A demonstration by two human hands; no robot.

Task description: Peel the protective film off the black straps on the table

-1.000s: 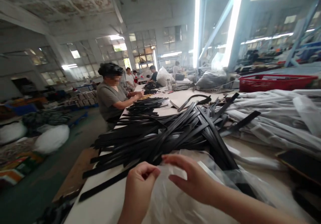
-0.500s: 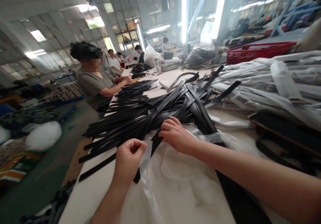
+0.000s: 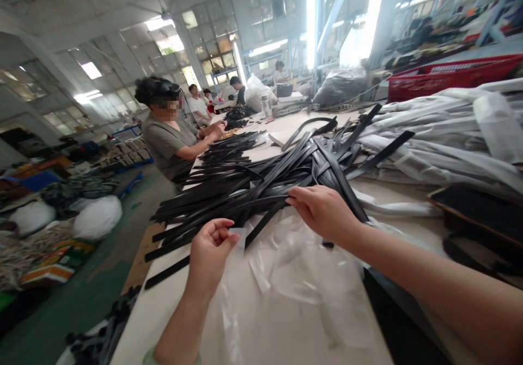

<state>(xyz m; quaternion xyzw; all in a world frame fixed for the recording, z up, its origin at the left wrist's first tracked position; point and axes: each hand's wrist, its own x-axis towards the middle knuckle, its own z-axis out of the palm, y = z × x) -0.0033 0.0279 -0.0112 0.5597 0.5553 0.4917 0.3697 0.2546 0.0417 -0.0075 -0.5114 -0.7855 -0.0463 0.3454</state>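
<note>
We take twelve o'clock as straight ahead of the wearer. At eleven, the left hand is narrow, thumb and fingers pinching a corner of clear plastic; the other fingers curl loosely. At one, the right hand appears pinched on a black strap, which slants down toward the held plastic. We cannot tell whether strap and plastic touch.

In our judgement, the corner is held raised to keep the thin film from clinging to the desk, and the fingertip grip leaves most of the strap uncovered. The heap of black straps lies at twelve, crosswise and just beyond the hands, presumably for short reach. Loose plastic sheets lie flat below the right hand, toward the wearer.

As to edges, the desk's left side runs from ten o'clock toward eleven, with some strap ends near it. The left hand has some room toward ten before that edge. The right hand is more confined: the heap lies ahead, white-wrapped strips between one and two. A co-worker stands at eleven, beside the desk, well apart from both hands.
</note>
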